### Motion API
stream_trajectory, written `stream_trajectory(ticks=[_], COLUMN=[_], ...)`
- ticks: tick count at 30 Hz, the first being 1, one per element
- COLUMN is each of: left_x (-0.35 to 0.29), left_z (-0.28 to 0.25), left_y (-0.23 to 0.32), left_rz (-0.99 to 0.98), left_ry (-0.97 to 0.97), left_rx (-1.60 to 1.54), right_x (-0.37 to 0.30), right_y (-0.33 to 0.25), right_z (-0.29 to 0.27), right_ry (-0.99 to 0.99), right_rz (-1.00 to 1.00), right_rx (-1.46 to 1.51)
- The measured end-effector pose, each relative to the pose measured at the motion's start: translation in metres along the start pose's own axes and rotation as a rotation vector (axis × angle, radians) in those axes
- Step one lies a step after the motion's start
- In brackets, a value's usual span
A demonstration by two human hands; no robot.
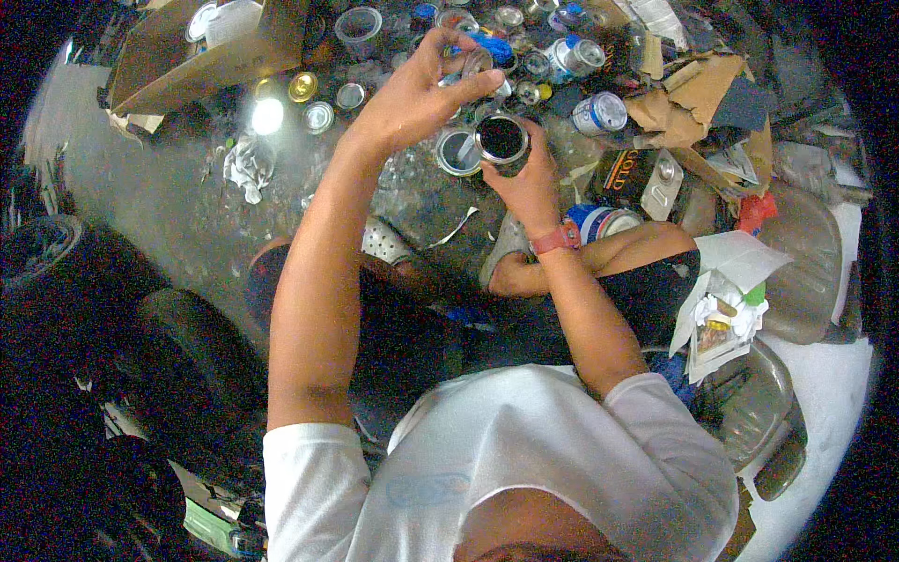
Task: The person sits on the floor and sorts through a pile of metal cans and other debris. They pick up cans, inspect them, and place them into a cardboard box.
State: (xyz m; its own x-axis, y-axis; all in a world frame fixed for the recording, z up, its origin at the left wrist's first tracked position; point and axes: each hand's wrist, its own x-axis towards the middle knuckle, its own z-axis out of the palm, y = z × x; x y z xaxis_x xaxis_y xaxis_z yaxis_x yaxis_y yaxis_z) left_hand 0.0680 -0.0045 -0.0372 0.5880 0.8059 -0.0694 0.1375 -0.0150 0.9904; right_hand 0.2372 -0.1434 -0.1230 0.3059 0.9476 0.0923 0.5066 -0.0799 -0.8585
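My right hand, a red watch on its wrist, is wrapped round an open metal can with black contents. Above and left of that can, my left hand is closed with thumb and fingers round a small clear cup. The cup looks tilted; what it contains is too blurred to tell. Beside the held can, a round open container with a shiny rim stands on the floor. A blue crumpled thing lies just beyond my left fingertips.
Several cans and lids crowd the far floor, among them a white and blue can and a gold lid. A cardboard box stands far left. Right are torn cardboard, a rectangular tin and a chair.
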Motion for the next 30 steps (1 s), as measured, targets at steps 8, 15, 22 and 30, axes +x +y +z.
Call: stream_trajectory(ticks=[8, 15, 22, 30], left_x=[0.002, 0.003, -0.003, 0.001], left_z=[-0.010, -0.016, -0.018, -0.026], left_y=[0.001, -0.013, 0.001, 0.002], left_rz=[0.002, -0.042, -0.091, -0.105], left_ry=[0.003, -0.151, -0.138, -0.140], left_rx=[0.102, -0.145, 0.085, -0.029], right_x=[-0.002, 0.003, 0.007, 0.015], right_y=[0.013, 0.023, 0.019, 0.011], right_z=[0.010, 0.017, 0.014, 0.016], right_ry=[-0.049, -0.105, -0.159, -0.168], right_rz=[0.020, 0.022, -0.007, -0.014], right_rx=[-0.252, -0.280, -0.376, -0.352])
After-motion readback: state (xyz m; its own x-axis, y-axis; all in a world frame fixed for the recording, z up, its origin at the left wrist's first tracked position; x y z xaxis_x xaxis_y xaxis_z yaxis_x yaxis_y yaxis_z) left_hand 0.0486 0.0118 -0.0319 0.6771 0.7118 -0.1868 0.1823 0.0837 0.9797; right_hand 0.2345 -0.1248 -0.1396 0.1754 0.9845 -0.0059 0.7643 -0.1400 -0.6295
